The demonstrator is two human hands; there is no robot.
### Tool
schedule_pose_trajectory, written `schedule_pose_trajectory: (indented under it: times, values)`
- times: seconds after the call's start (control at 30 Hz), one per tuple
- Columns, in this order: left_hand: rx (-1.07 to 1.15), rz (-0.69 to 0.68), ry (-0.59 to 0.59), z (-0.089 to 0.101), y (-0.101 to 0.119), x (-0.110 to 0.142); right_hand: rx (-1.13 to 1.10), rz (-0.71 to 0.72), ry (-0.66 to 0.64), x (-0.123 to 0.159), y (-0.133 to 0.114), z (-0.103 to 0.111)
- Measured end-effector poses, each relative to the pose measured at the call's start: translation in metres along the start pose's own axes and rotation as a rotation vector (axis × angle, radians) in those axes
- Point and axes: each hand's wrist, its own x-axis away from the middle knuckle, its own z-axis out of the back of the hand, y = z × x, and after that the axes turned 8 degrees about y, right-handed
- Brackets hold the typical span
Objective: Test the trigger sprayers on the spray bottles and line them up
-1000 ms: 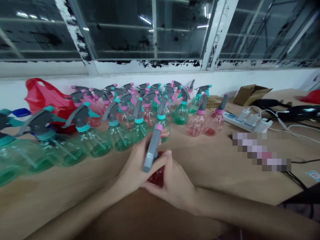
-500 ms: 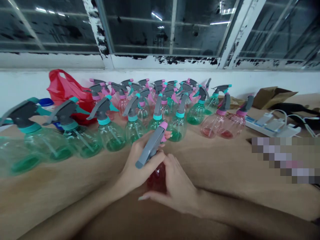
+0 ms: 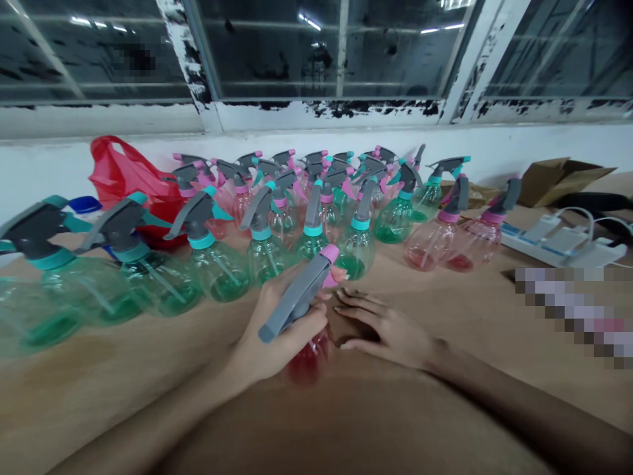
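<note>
My left hand is wrapped round the neck of a pink spray bottle. Its grey sprayer head with a pink nozzle sticks up above my fingers and points away to the right. Red liquid shows in the bottle's lower part, over the wooden table. Just right of the bottle, my right hand is apart from it, fingers stretched forward and holding nothing. Beyond my hands stands a row of green spray bottles with turquoise collars. Two pink spray bottles stand at the right of that row.
More pink and green spray bottles crowd along the wall. A red plastic bag and a blue-capped container sit at the back left. On the right are a white power strip, a brown paper bag and a blurred-out flat object.
My right hand has let go of the pink spray bottle and moved right, its fingers now extended. My left hand still grips the bottle. The view has shifted slightly.
</note>
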Motion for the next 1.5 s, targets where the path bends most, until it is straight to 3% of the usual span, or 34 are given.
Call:
schedule_pose_trajectory:
  times: [0.77,1.23,1.5]
  values:
    - [0.002,0.095,-0.026,0.001,0.008,-0.002,0.041,-0.017,-0.069,0.005,0.005,-0.005]
    - [-0.052,0.061,0.025,0.000,0.004,0.001,-0.002,-0.024,-0.063,0.007,0.008,-0.003]
    - [-0.044,0.018,-0.054,0.003,0.009,-0.001,-0.001,-0.028,-0.074,0.006,0.006,-0.001]
